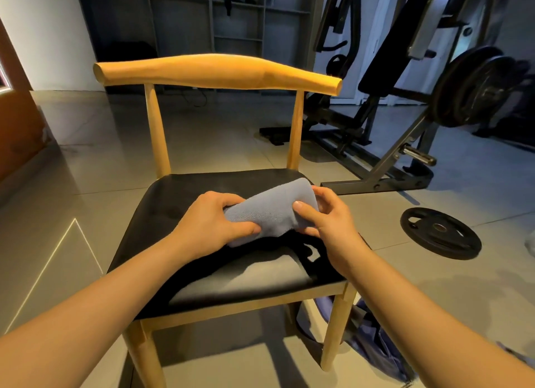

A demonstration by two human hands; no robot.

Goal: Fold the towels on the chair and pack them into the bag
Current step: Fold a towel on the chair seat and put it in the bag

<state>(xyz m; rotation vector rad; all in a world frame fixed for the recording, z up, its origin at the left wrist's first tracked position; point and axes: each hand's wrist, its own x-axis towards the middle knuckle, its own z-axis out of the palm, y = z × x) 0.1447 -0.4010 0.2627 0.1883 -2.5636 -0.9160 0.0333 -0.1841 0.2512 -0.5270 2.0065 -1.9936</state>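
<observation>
On floor (202,132), bag (373,338) contents unclear; hands (208,222) (327,214) grip towel (272,211).

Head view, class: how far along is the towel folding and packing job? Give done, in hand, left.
Done: the blue-grey towel is folded into a compact bundle. In hand: the left hand and right hand both hold it above the chair seat, where no other towel shows. Left: packing it. What looks like the purple-blue bag lies on the floor beside a chair leg.
</observation>
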